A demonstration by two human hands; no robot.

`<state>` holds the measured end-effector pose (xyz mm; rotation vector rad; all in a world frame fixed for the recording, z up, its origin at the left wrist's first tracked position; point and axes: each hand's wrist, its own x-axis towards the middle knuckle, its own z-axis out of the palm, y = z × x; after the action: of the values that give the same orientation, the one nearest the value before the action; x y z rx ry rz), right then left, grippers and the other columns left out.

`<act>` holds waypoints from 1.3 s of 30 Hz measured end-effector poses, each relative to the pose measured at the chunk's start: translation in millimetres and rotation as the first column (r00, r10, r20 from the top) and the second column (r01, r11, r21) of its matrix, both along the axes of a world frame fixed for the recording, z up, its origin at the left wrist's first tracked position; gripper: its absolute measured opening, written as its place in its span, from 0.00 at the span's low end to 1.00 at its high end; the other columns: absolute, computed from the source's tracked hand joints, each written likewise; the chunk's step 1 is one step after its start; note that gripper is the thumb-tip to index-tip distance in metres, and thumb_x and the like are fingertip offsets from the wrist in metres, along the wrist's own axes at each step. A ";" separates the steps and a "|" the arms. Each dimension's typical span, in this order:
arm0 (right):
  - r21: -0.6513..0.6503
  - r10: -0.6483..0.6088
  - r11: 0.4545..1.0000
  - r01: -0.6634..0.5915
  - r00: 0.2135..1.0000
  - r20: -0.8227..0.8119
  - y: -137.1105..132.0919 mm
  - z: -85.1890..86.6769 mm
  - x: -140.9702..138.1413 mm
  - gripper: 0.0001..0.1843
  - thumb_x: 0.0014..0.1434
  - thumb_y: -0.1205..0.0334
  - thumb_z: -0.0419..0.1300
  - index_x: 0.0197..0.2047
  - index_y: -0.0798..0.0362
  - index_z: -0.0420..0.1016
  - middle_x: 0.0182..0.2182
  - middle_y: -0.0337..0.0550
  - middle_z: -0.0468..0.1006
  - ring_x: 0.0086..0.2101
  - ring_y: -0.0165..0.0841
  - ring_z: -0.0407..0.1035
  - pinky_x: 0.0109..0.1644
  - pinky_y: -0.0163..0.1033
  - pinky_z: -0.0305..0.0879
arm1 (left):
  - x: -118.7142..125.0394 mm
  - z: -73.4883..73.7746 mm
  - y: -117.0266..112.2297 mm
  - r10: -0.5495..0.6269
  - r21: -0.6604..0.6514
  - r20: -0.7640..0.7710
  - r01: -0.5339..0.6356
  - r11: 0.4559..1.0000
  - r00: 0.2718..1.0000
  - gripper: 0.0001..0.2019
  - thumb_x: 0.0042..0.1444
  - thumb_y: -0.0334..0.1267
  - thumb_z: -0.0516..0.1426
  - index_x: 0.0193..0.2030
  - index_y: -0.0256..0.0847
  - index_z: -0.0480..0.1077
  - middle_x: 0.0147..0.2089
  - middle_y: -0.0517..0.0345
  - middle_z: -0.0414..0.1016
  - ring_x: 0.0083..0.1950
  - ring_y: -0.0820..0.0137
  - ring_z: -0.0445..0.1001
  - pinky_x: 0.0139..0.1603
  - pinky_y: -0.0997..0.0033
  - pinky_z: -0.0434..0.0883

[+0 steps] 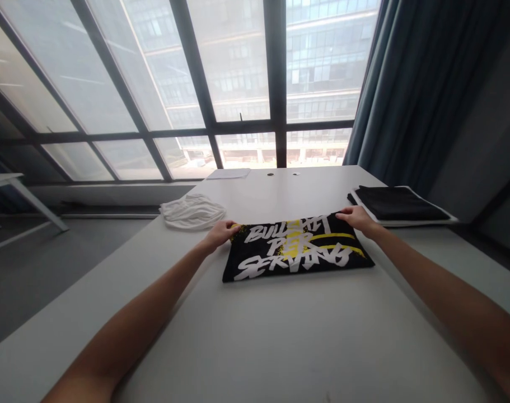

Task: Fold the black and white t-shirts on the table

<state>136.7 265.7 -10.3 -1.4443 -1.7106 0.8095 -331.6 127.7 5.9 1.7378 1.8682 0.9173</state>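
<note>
A folded black T-shirt (255,263) with white lettering and yellow marks lies in front of me, its near edge toward me. My left hand (221,235) pinches its far left corner. At the far right corner, my right hand (358,219) is closed on the fabric as well. The far edge is held between both hands, and the near edge appears to rest on or just above the white table (280,336). Some fingertips are hidden behind or under the cloth.
A crumpled white cloth (191,212) lies to the left. At the right is a stack of folded black and white garments (401,204). White paper (228,173) and small round table fittings (270,174) are at the far end, near windows and a blue curtain (389,95).
</note>
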 end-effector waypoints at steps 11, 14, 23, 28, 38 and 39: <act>0.431 -0.215 0.902 -0.027 0.838 0.502 -46.3 3.1 -60.4 0.21 0.64 0.60 0.53 0.57 0.61 0.73 0.54 0.59 0.75 0.54 0.47 0.67 0.59 0.47 0.62 | 62.9 2.5 -4.6 0.007 0.190 -0.500 0.102 0.977 0.866 0.23 0.64 0.43 0.51 0.62 0.36 0.68 0.61 0.43 0.70 0.61 0.56 0.69 0.64 0.59 0.62; 0.376 0.015 0.882 -0.284 0.814 0.580 -91.7 2.0 -103.9 0.23 0.67 0.61 0.48 0.59 0.59 0.72 0.58 0.56 0.73 0.57 0.43 0.65 0.63 0.44 0.58 | 121.8 0.2 -13.3 -0.237 0.070 -0.562 0.331 0.941 0.793 0.24 0.68 0.45 0.46 0.65 0.36 0.65 0.66 0.45 0.67 0.67 0.59 0.65 0.68 0.62 0.59; 0.110 0.239 0.887 -0.447 0.652 0.719 -140.9 -33.3 -124.3 0.33 0.70 0.52 0.41 0.73 0.58 0.53 0.72 0.54 0.51 0.70 0.44 0.42 0.71 0.56 0.37 | 171.2 -39.0 -39.2 -0.344 -0.087 -0.639 0.380 0.921 0.688 0.29 0.71 0.47 0.36 0.75 0.38 0.47 0.76 0.46 0.46 0.76 0.53 0.45 0.72 0.42 0.46; -0.009 0.255 0.932 -0.364 0.634 0.730 -118.3 -24.5 -93.6 0.37 0.69 0.44 0.39 0.74 0.56 0.48 0.73 0.51 0.43 0.71 0.42 0.37 0.71 0.57 0.34 | 165.9 -29.2 -36.2 -0.361 -0.173 -0.610 0.327 0.929 0.706 0.33 0.70 0.55 0.35 0.75 0.40 0.48 0.77 0.48 0.41 0.77 0.54 0.38 0.72 0.40 0.41; 0.098 0.064 0.972 -0.212 0.644 0.762 -86.9 -33.5 -28.3 0.34 0.69 0.49 0.42 0.73 0.57 0.52 0.72 0.54 0.48 0.70 0.43 0.41 0.69 0.60 0.41 | 89.4 -22.1 -47.7 -0.249 -0.188 -0.648 0.166 0.968 0.719 0.36 0.69 0.58 0.37 0.75 0.38 0.46 0.77 0.45 0.37 0.77 0.55 0.36 0.72 0.42 0.38; 0.115 0.050 0.971 -0.211 0.645 0.763 -87.2 -32.1 -32.0 0.33 0.69 0.50 0.43 0.72 0.57 0.53 0.72 0.55 0.49 0.70 0.44 0.42 0.69 0.62 0.40 | 89.6 -20.4 -45.3 -0.241 -0.187 -0.650 0.156 0.970 0.721 0.35 0.69 0.58 0.38 0.75 0.37 0.47 0.77 0.43 0.39 0.77 0.54 0.37 0.72 0.41 0.39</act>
<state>104.7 178.5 -42.4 -1.6487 -2.4599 0.0382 -242.0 82.4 -14.5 2.3357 2.0114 0.0588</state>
